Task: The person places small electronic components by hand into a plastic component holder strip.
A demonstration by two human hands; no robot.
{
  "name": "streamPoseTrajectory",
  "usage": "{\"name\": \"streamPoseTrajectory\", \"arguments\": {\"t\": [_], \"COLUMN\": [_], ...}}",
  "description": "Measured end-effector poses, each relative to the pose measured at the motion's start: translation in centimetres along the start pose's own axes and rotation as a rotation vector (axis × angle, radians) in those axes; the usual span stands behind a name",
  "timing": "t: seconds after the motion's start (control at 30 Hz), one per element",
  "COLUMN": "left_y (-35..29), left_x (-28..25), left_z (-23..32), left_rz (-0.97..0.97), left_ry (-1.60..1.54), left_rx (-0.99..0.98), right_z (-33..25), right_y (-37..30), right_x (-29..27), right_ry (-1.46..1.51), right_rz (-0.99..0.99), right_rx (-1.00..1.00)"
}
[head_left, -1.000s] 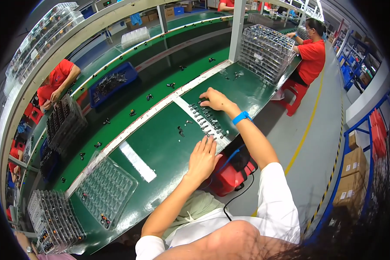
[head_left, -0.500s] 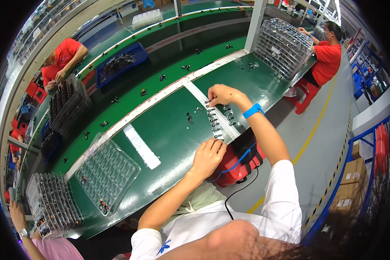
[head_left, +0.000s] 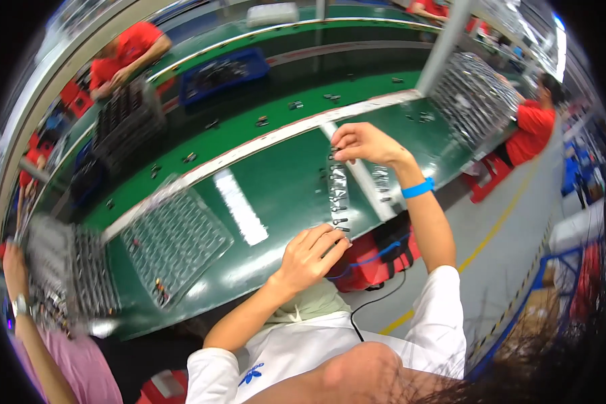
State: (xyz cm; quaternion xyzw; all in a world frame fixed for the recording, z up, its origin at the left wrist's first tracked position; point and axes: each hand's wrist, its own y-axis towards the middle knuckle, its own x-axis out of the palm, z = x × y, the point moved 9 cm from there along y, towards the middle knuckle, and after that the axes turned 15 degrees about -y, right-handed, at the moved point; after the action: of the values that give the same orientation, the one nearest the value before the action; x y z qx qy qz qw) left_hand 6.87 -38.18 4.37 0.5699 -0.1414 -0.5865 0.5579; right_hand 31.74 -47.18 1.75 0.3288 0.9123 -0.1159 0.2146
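A narrow clear strip bearing a row of small black parts (head_left: 339,195) spans the gap between my two hands over the green table (head_left: 289,195). At its far end my right hand (head_left: 369,145) pinches it with thumb and fingers. My left hand (head_left: 313,254) has bent fingers closed at the near end, by the table's front edge. Just right of the row, a white band (head_left: 369,185) crosses the table. Beyond that band lies a second row of small dark parts (head_left: 382,182). Motion blur hides the parts' exact kind.
On the left are a clear compartment tray (head_left: 182,236) and stacked trays (head_left: 81,269), beside a co-worker's arm (head_left: 37,343). A white strip (head_left: 241,209) lies mid-table. Small parts dot the green belt (head_left: 229,131) beyond. More stacked trays (head_left: 478,97) stand right, near another person (head_left: 535,131).
The view has shifted, so the scene appears farther right. Both hands, with the strip of black parts, have moved left relative to the white band, uncovering it.
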Motion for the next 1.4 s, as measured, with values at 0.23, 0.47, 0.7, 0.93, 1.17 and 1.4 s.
{"name": "streamPoseTrajectory", "arguments": {"t": [0.23,0.47,0.7,0.93,1.17,1.4], "left_y": [-3.5,-7.3,-8.6,-9.6,-9.6,-6.6], "left_x": [-7.3,-9.2,-8.5,-8.0,-8.0,-9.9], "left_z": [-2.5,-5.8,-7.2,-8.3,-6.9,-6.7], "left_rz": [-0.033,-0.032,-0.061,-0.116,-0.153,-0.114], "left_ry": [0.192,0.349,0.359,0.264,0.269,0.233], "left_rx": [-0.139,-0.285,-0.348,-0.472,-0.453,-0.472], "right_z": [-1.8,-3.1,-3.2,-3.1,-3.7,-7.4], "right_y": [8.0,16.2,17.8,17.0,16.6,14.6], "right_x": [8.4,15.5,17.1,17.4,16.0,18.5], "right_ry": [0.229,0.099,0.049,-0.243,-0.385,-0.924], "right_rz": [-0.022,0.097,0.091,0.226,0.316,0.244], "right_rx": [0.022,-0.143,-0.24,-0.328,-0.313,-0.739]}}
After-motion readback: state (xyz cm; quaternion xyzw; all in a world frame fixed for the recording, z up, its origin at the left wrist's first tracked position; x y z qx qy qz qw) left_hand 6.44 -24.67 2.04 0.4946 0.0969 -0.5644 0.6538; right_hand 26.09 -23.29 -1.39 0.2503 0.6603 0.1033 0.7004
